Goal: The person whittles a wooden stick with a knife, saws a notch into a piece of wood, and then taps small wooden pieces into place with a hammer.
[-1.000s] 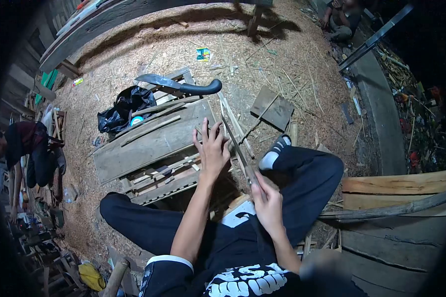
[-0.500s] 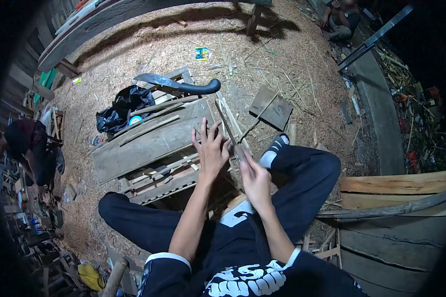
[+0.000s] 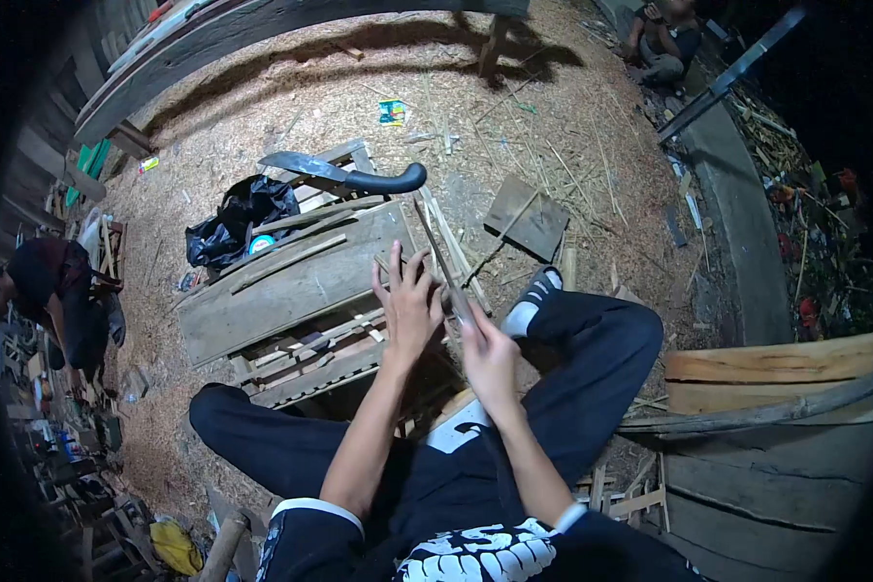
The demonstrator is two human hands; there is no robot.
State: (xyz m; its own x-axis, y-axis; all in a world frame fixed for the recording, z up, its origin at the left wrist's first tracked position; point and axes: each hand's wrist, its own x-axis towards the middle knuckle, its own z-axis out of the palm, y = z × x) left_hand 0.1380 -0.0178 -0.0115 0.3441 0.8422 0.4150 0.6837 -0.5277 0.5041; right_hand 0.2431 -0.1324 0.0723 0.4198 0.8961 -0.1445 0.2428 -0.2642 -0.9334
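My right hand point(image 3: 490, 364) is closed around the near end of a long, narrow, dark strip point(image 3: 437, 242), which has a wider grey part just ahead of the fingers. It points away from me, past the right end of a flat wooden board point(image 3: 291, 296). My left hand point(image 3: 412, 315) lies over that board's right edge, fingers spread and slightly bent, its thumb side close to the strip. A short thin stick shows by its fingertips. Beyond both hands, a large knife with a black handle point(image 3: 388, 180) rests on the slatted wood at the board's far side.
A black plastic bag point(image 3: 252, 209) sits left of the knife. Right of the board lies a square wooden piece point(image 3: 527, 218) with a stick across it. Planks point(image 3: 776, 369) stand at my right. A person point(image 3: 58, 291) bends at far left; another person point(image 3: 664, 44) sits at upper right.
My right hand and the strip have shifted slightly left and toward me. My left hand keeps nearly the same place, fingers still spread. The whole view has moved a little.
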